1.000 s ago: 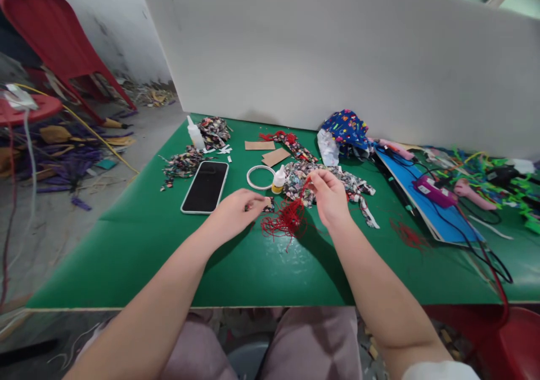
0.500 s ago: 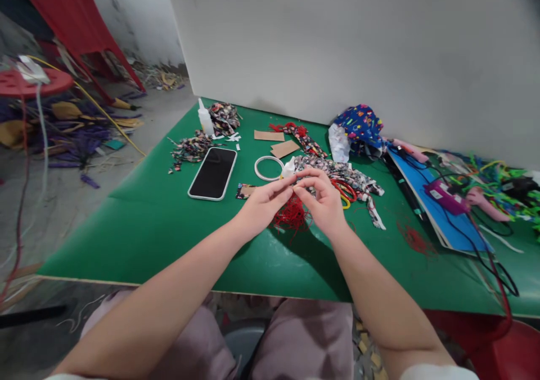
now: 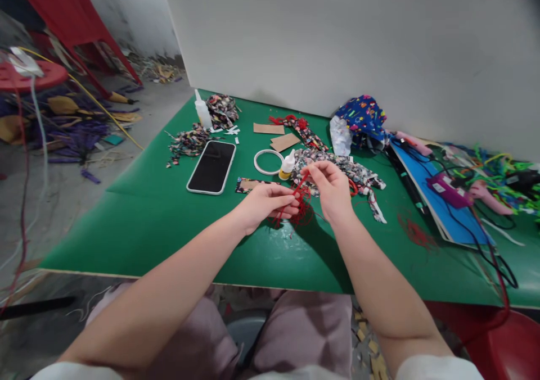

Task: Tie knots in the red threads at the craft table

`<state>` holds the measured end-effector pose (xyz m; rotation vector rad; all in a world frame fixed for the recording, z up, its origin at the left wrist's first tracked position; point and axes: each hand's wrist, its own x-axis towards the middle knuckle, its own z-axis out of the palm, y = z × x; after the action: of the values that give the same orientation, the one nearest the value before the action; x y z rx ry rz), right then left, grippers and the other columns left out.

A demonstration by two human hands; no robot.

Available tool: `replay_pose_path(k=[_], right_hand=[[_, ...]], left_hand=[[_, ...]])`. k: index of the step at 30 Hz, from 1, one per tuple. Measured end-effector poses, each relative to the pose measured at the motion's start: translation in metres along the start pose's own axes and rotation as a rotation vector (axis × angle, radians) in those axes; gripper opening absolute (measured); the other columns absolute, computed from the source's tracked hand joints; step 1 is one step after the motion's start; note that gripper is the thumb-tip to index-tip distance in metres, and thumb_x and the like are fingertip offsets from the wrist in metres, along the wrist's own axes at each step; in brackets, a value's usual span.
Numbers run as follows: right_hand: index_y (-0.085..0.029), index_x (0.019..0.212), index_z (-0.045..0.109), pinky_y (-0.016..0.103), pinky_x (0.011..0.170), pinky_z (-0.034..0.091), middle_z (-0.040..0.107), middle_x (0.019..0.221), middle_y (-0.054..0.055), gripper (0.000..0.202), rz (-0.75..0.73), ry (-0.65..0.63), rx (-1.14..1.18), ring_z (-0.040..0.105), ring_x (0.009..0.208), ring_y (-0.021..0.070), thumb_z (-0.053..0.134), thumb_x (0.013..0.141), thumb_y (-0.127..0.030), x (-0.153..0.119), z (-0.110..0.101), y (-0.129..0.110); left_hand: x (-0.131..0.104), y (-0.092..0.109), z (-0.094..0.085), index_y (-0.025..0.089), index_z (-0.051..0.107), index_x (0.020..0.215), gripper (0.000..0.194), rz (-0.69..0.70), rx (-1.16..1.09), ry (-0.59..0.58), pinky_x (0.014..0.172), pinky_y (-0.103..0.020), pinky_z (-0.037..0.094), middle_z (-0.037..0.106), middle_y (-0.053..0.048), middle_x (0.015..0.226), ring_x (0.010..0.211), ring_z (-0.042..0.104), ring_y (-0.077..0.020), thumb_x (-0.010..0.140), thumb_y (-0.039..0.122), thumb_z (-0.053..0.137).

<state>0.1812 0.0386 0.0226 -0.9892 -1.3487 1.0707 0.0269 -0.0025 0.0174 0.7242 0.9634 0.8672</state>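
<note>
My left hand [image 3: 270,204] is closed, its thumb and fingers pinching a bundle of thin red cord [image 3: 301,185]. Up and to the right, my right hand [image 3: 331,189] pinches the upper end of the same cord, so a short red length spans the two hands. Loose red strands [image 3: 302,214] hang and lie tangled just below. Beyond my hands stands a small glue bottle [image 3: 286,166] with a white cap and yellow label. Strips of floral fabric [image 3: 354,172] lie behind my right hand, with a red ring [image 3: 353,187] partly hidden by it. A floral-edged cardboard strip [image 3: 248,185] rests left of my fingers.
A phone [image 3: 212,167] lies left on the green table [image 3: 160,228]. Behind are a white ring [image 3: 269,171], cardboard pieces [image 3: 284,142], a white squeeze bottle [image 3: 203,112] and a blue patterned cloth [image 3: 360,122]. At right, cables cross a blue folder [image 3: 439,191].
My hands have moved apart, from fingertips together to a red cord held between them. The left has dropped slightly, and the glue bottle and cardboard strip show more fully.
</note>
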Motion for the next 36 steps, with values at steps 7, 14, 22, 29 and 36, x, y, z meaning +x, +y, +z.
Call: replay_pose_path(k=[7, 14, 22, 29, 36], right_hand=[[-0.02, 0.079, 0.06, 0.027, 0.074, 0.049, 0.063, 0.079, 0.0, 0.015, 0.022, 0.092, 0.014, 0.058, 0.074, 0.0114, 0.063, 0.074, -0.035, 0.005, -0.004, 0.004], [-0.022, 0.077, 0.062, 0.037, 0.093, 0.042, 0.059, 0.1, 0.004, 0.008, -0.28, -0.054, -0.309, 0.054, 0.102, 0.0174, 0.06, 0.079, -0.03, -0.003, -0.002, -0.001], [-0.023, 0.079, 0.062, 0.04, 0.098, 0.039, 0.06, 0.098, 0.003, 0.004, -0.403, -0.165, -0.456, 0.056, 0.098, 0.0167, 0.059, 0.08, -0.025, -0.017, 0.009, -0.012], [-0.023, 0.079, 0.063, 0.039, 0.099, 0.039, 0.06, 0.096, 0.003, 0.005, -0.385, -0.158, -0.38, 0.057, 0.096, 0.0158, 0.059, 0.08, -0.024, -0.017, 0.009, -0.011], [-0.028, 0.094, 0.067, 0.034, 0.087, 0.048, 0.065, 0.104, 0.001, 0.016, -0.165, -0.17, -0.089, 0.059, 0.099, 0.0158, 0.06, 0.08, -0.031, -0.018, 0.011, -0.01]], left_hand=[[0.002, -0.003, -0.004, 0.013, 0.066, 0.083, 0.015, -0.029, 0.068, -0.015, 0.061, -0.023, 0.053, 0.07, -0.007, 0.077, 0.066, 0.066, -0.0123, 0.072, 0.021, 0.069], [0.004, -0.003, -0.002, 0.015, 0.066, 0.096, 0.025, 0.403, 0.315, 0.095, 0.091, -0.036, 0.044, 0.069, -0.007, 0.101, 0.095, 0.062, -0.0179, 0.073, 0.024, 0.064], [-0.005, -0.001, 0.005, 0.017, 0.069, 0.096, 0.026, 0.47, 0.026, 0.048, 0.091, -0.031, 0.044, 0.07, -0.005, 0.099, 0.094, 0.061, -0.0162, 0.077, 0.034, 0.062], [-0.004, -0.004, 0.003, 0.015, 0.07, 0.074, 0.016, 0.372, -0.029, 0.044, 0.072, -0.026, 0.048, 0.068, 0.0, 0.066, 0.064, 0.06, -0.0107, 0.068, 0.03, 0.071], [-0.005, -0.002, 0.004, 0.016, 0.069, 0.074, 0.018, 0.442, 0.001, 0.143, 0.068, -0.024, 0.048, 0.067, 0.001, 0.064, 0.062, 0.06, -0.0103, 0.067, 0.032, 0.072]])
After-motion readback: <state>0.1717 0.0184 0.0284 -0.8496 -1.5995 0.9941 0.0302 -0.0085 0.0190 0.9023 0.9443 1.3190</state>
